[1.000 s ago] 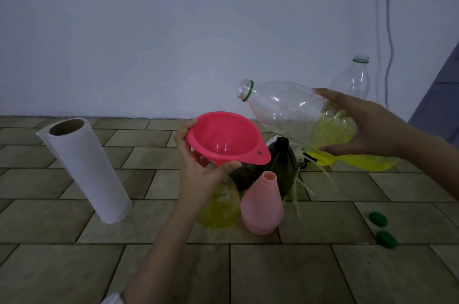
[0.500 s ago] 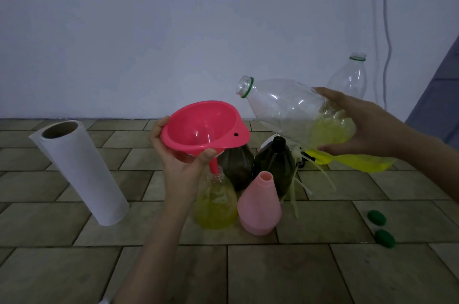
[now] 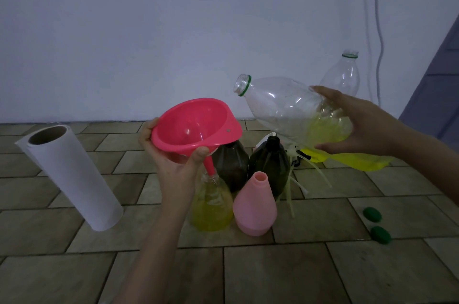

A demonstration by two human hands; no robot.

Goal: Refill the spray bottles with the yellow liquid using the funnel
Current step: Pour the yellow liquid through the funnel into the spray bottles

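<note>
Left hand (image 3: pixel 173 167) curled round the pink funnel (image 3: pixel 196 127), spout tip in the clear spray bottle (image 3: pixel 211 207) on the floor. Right hand (image 3: pixel 357 125) wrapped round the big bottle (image 3: pixel 293 110), yellow liquid (image 3: pixel 327 130) low inside. Best to straighten funnel, then tip slowly.

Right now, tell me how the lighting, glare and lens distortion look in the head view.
Head view: dim and bluish overall, with no hard shadows on the tiled floor; small highlights glint on the clear bottle held by the right hand and inside the pink funnel held by the left hand; wide-angle distortion makes the paper roll lean; focus looks fairly sharp.
</note>
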